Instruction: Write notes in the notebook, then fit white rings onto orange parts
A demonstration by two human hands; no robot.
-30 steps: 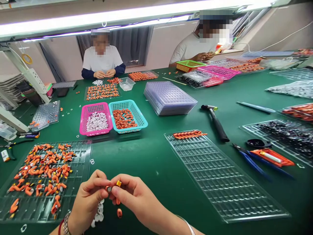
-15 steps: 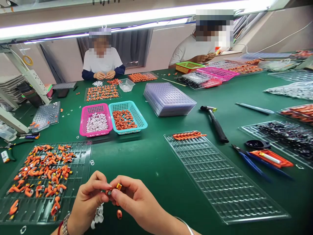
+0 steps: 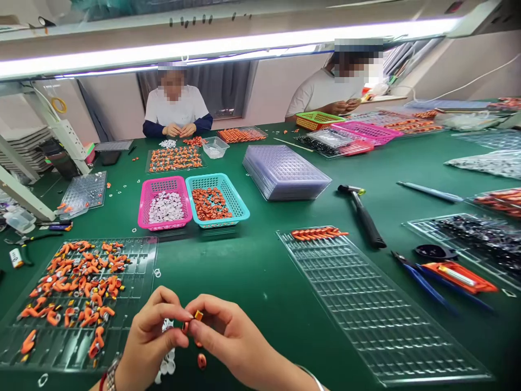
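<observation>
My left hand (image 3: 157, 326) and my right hand (image 3: 232, 334) meet low in the middle of the head view, fingertips pinched together. Between the right thumb and fingers is a small orange part with a yellow end (image 3: 198, 315); the fingers hide most of it. At the left fingertips sits a small orange piece (image 3: 185, 327), close against that part. A loose orange piece (image 3: 202, 361) lies on the table just below the hands. White round pieces (image 3: 167, 365) lie in a small pile, partly behind my left hand.
A clear tray (image 3: 140, 304) of orange curved parts lies left; a long clear tray (image 3: 350, 304) with one filled row lies right. Beyond are a pink basket (image 3: 142, 209), a blue basket (image 3: 240, 209), stacked trays (image 3: 285, 174), a hammer (image 3: 364, 217) and pliers (image 3: 427, 285). Two people sit opposite.
The whole scene sits slightly lower and further right in view. A pale spot showed at the left fingertips before; an orange piece shows there now. Both hands stay together.
</observation>
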